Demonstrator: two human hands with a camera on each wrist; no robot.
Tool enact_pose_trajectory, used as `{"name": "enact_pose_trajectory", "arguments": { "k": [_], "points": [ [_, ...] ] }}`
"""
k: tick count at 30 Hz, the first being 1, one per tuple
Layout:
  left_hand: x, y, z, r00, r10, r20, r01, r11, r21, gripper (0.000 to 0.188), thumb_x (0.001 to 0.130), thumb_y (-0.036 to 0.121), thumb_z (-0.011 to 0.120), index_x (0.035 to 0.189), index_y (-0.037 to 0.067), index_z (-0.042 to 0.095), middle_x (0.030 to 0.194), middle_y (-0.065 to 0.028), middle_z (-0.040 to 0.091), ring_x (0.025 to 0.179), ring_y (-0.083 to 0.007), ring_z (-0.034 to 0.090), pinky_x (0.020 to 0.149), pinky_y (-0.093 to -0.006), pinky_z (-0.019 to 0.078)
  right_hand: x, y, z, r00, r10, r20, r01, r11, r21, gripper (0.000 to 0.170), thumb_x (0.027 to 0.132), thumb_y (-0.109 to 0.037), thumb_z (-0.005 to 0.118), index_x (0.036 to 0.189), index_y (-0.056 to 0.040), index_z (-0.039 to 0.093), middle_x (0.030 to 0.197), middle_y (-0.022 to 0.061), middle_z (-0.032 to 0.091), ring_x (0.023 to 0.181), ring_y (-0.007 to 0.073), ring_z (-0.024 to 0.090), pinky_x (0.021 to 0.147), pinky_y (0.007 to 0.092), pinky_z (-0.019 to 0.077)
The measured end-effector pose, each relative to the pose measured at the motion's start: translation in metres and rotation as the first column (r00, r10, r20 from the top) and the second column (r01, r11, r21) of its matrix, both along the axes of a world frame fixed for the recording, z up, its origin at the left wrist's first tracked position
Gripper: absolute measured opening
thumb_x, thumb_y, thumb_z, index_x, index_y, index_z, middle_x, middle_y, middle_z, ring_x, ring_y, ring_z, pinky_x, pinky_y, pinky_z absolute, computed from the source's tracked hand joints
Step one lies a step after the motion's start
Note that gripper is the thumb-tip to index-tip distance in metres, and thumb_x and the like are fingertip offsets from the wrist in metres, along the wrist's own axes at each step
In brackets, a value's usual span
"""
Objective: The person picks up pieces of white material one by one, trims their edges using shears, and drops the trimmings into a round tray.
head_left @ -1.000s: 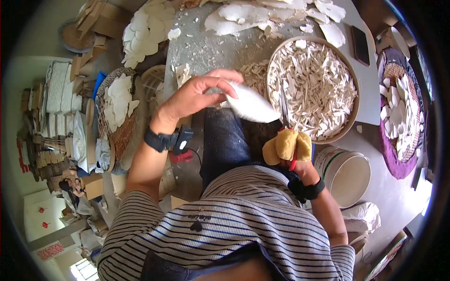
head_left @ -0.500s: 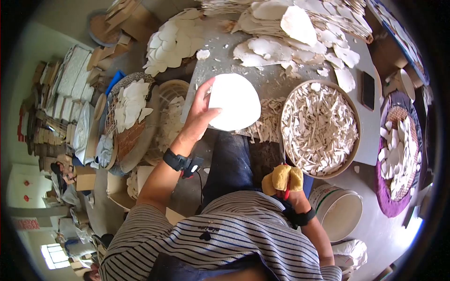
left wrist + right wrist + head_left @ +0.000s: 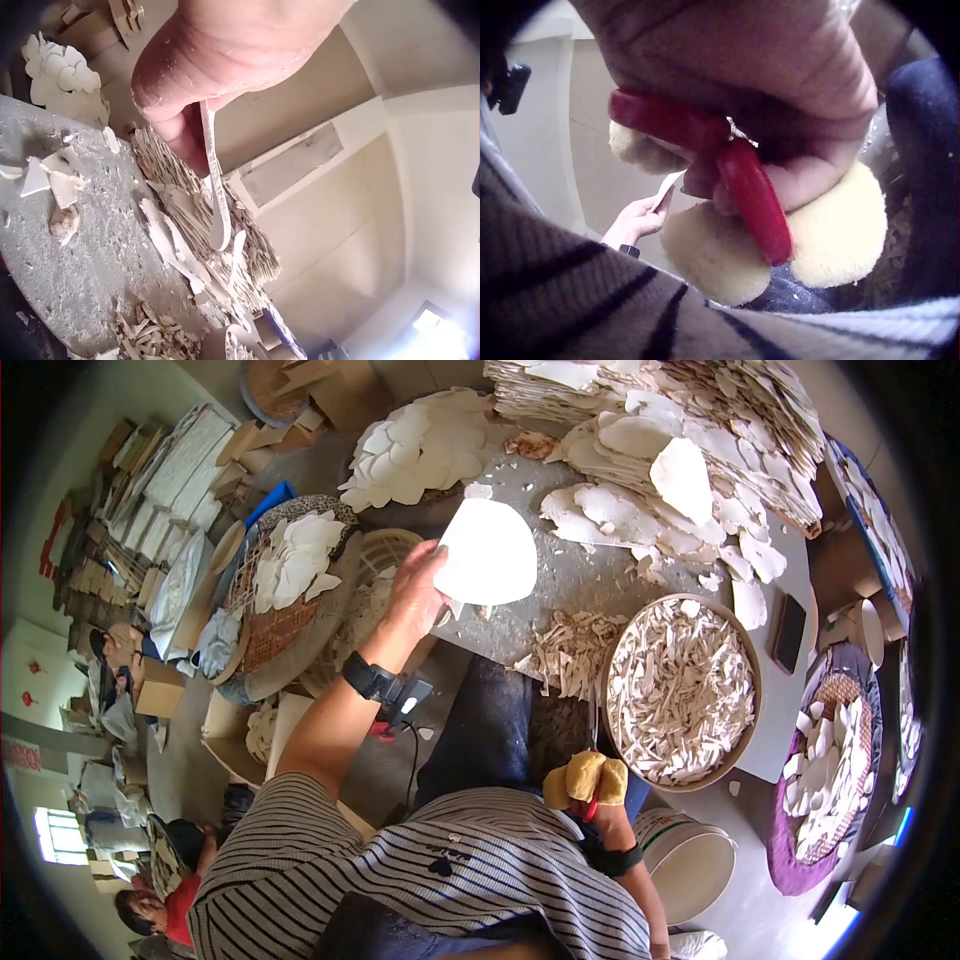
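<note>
In the head view, the left hand (image 3: 412, 600) pinched a broad white slice (image 3: 488, 552) at its edge, thumb against one face, holding it raised over the grey table (image 3: 575, 582). The right hand (image 3: 612, 820), with yellow covers (image 3: 586, 778) on its fingers, gripped red-handled scissors (image 3: 592, 806), the blades pointing away from the body beside the round tray (image 3: 757, 690) of white strips; whether the blades were spread could not be told. A phone (image 3: 789, 633) lay to the right of the tray, a pail (image 3: 690, 865) stood below it, and tall stacks of slices (image 3: 780, 420) rose at the table's far side. In the left wrist view, the slice appeared edge-on, clamped between thumb and fingers, with scraps (image 3: 64, 184) scattered on the table beyond. In the right wrist view, fingers were curled around the scissors' red handles, which slanted apart; the left hand and slice showed behind.
</note>
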State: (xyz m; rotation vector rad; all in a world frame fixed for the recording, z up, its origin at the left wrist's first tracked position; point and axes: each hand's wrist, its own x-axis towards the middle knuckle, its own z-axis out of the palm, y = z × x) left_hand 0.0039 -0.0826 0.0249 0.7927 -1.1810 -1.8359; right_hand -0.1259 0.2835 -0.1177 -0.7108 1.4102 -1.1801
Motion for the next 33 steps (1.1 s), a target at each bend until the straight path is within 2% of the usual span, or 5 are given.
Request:
{"name": "enact_pose_trajectory", "arguments": {
  "k": [7,15,20,23,33],
  "points": [
    [-0.006,0.003,0.013,0.951,-0.263,0.163,0.263,0.965,0.026,0.028,0.087,0.014,0.053,0.111,0.0,0.051,0.105,-0.0084,0.059,0.096,-0.0168,0.058,0.083,-0.0312,0.0473,0.009,-0.017,0.027,0.362,-0.102,0.926,0.339,0.941,-0.029,0.031,0.092,-0.024,0.046,0.106,0.0024,0.052,0.099,0.0115,0.059,0.089,0.0221,0.059,0.081,0.0364,0.0488],
    [-0.2,0.1,0.08,-0.077,-0.701,0.709,0.987,-0.152,-0.044,0.031,0.083,0.017,0.058,0.111,0.005,0.06,0.103,-0.0059,0.062,0.094,-0.012,0.057,0.082,-0.0265,0.0445,0.018,-0.006,0.019,0.934,-0.085,0.348,0.173,0.957,-0.231,0.031,0.079,0.001,0.061,0.109,-0.0005,0.052,0.103,0.01,0.06,0.091,0.0202,0.061,0.083,0.0335,0.0495],
    [-0.28,0.258,0.103,0.029,-0.975,-0.22,0.8,0.154,-0.58,0.063,0.083,0.017,0.064,0.135,0.009,0.031,0.13,-0.0187,0.041,0.113,-0.0231,0.048,0.094,-0.0356,0.0414,0.011,-0.003,0.037,0.98,-0.163,-0.11,0.128,0.955,-0.269,0.043,0.071,-0.009,0.072,0.108,-0.0019,0.052,0.098,0.0076,0.062,0.091,0.0183,0.061,0.081,0.03,0.0489],
    [-0.293,0.249,0.082,-0.036,-0.99,-0.137,0.924,0.019,-0.382,0.053,0.084,0.016,0.063,0.131,0.009,0.038,0.128,-0.014,0.044,0.115,-0.0209,0.046,0.093,-0.0335,0.041,0.005,-0.002,0.054,0.966,-0.182,0.186,0.226,0.94,-0.257,0.045,0.069,-0.013,0.074,0.108,-0.0029,0.053,0.098,0.0077,0.063,0.09,0.018,0.062,0.082,0.0308,0.0492],
    [-0.342,-0.008,-0.089,0.907,-0.421,-0.001,0.4,0.863,0.308,0.015,0.083,0.018,0.062,0.073,0.011,0.053,0.065,-0.0017,0.056,0.057,-0.0145,0.056,0.051,-0.0263,0.0467,-0.008,-0.008,0.031,0.855,0.018,-0.518,-0.025,1.0,-0.006,0.032,0.065,-0.029,0.065,0.088,-0.0085,0.059,0.083,0.0143,0.061,0.08,0.0344,0.059,0.068,0.0401,0.0487]
  ]
}}
